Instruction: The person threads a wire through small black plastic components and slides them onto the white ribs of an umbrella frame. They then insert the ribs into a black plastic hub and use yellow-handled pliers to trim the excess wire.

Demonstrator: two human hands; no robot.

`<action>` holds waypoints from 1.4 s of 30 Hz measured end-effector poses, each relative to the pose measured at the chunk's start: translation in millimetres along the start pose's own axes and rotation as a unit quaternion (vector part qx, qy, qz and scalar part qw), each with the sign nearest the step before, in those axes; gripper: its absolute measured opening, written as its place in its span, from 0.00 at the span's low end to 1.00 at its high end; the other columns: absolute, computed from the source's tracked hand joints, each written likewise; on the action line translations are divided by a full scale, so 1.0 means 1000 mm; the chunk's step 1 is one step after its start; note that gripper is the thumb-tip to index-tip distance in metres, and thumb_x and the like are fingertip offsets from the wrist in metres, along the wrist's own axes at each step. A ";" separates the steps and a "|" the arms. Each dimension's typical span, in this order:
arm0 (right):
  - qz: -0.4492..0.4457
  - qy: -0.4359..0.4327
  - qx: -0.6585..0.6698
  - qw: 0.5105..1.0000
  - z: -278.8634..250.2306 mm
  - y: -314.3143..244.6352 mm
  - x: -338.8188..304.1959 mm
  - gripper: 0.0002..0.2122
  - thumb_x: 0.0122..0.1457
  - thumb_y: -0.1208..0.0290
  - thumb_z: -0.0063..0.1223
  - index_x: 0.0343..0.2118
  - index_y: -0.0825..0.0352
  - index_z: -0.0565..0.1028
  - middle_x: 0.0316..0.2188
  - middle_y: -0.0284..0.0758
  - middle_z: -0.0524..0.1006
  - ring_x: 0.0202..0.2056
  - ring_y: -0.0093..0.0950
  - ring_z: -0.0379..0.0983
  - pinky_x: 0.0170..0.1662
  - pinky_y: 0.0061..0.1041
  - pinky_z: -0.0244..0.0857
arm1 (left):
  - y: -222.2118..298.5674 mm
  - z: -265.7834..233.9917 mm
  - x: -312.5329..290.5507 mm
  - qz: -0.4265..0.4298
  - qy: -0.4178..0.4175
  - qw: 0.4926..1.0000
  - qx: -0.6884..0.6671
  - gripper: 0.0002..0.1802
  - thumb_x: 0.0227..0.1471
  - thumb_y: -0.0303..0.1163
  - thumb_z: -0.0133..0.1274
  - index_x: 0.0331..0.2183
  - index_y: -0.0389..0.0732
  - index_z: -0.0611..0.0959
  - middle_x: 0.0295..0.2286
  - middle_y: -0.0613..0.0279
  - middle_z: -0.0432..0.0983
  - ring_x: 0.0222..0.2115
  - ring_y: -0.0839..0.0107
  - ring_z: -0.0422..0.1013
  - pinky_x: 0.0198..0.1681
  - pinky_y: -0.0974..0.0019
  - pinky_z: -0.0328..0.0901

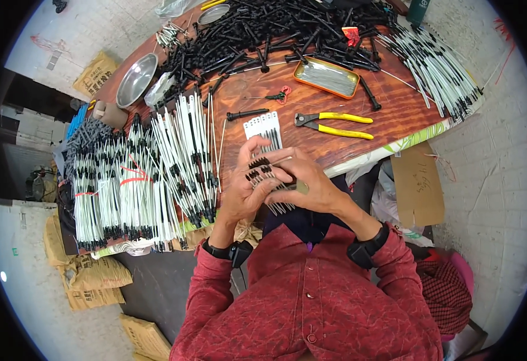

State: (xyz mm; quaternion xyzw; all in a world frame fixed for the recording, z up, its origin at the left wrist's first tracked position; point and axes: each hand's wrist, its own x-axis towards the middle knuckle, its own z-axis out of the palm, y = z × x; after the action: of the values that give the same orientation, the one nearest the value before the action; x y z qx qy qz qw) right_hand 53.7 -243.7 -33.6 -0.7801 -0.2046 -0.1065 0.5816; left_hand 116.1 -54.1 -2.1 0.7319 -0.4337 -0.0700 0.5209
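In front of my chest my left hand [239,191] is closed around a small bundle of thin rods [262,126]. Their flat white ends have holes and stick out above my fingers, black collars show between the fingers, and pale tips poke out below. My right hand [317,185] presses against the bundle from the other side, its fingers bent and its thumb close to the left thumb. What its fingertips pinch is too small to tell. On the table just beyond lie a black plastic tube with a wide head [248,114] and yellow-handled cutting pliers [335,123].
A large heap of black plastic tubes [257,36] covers the table's far side. White rods with black fittings [137,180] lie bundled at left, more rods [438,69] at far right. Nearby are a tin of thin pins [326,78], red-handled scissors [282,95] and a metal bowl [137,80].
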 end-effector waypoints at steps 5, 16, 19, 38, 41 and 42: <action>-0.018 -0.014 -0.048 0.999 0.005 0.003 0.009 0.29 0.46 0.61 0.71 0.52 0.63 0.75 0.48 0.39 0.76 0.49 0.44 0.72 0.55 0.41 0.61 | -0.008 -0.007 0.009 0.045 -0.038 0.998 0.035 0.12 0.60 0.39 0.55 0.35 0.41 0.86 0.56 0.58 0.74 0.67 0.51 0.48 0.65 0.45 0.51; 0.033 -0.037 0.062 0.997 0.010 0.027 0.009 0.20 0.51 0.62 0.67 0.44 0.65 0.78 0.40 0.41 0.79 0.47 0.44 0.74 0.49 0.42 0.65 | -0.017 0.003 0.009 -0.014 -0.078 0.977 -0.200 0.26 0.60 0.44 0.56 0.58 0.48 0.77 0.61 0.44 0.65 0.62 0.47 0.60 0.63 0.45 0.56; -0.006 -0.024 0.044 0.999 0.008 0.023 0.013 0.19 0.51 0.61 0.67 0.44 0.65 0.78 0.38 0.42 0.79 0.45 0.44 0.75 0.46 0.41 0.66 | -0.015 0.009 0.000 -0.030 -0.014 0.955 -0.294 0.36 0.61 0.39 0.54 0.67 0.50 0.62 0.62 0.42 0.62 0.61 0.50 0.62 0.64 0.50 0.55; -0.091 -0.011 -0.033 0.995 0.001 0.033 -0.001 0.17 0.51 0.58 0.67 0.36 0.66 0.80 0.31 0.41 0.78 0.34 0.44 0.75 0.37 0.42 0.66 | -0.011 0.029 -0.009 -0.108 -0.037 0.992 -0.053 0.77 0.32 0.35 0.77 0.70 0.49 0.37 0.63 0.42 0.58 0.62 0.49 0.60 0.64 0.52 0.57; -0.109 -0.001 0.004 0.994 -0.001 0.025 -0.009 0.15 0.50 0.60 0.66 0.38 0.62 0.80 0.32 0.38 0.78 0.36 0.42 0.75 0.40 0.39 0.67 | -0.016 0.026 -0.006 -0.076 -0.080 0.992 0.055 0.75 0.34 0.38 0.76 0.70 0.44 0.40 0.62 0.41 0.60 0.62 0.47 0.60 0.64 0.52 0.57; -0.110 -0.004 0.004 0.994 -0.003 0.024 -0.009 0.15 0.50 0.60 0.66 0.38 0.62 0.80 0.32 0.38 0.78 0.36 0.42 0.75 0.40 0.39 0.67 | -0.015 0.026 -0.005 -0.086 -0.082 0.992 0.051 0.74 0.34 0.39 0.76 0.70 0.42 0.42 0.61 0.41 0.61 0.62 0.47 0.60 0.64 0.52 0.56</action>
State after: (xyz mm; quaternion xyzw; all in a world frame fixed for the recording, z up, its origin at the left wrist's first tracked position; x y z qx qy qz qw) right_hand 56.9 -253.6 -57.0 -0.7511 -0.2913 -0.1660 0.5687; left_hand 106.9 -67.4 -28.1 0.7843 -0.4131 -0.1519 0.4372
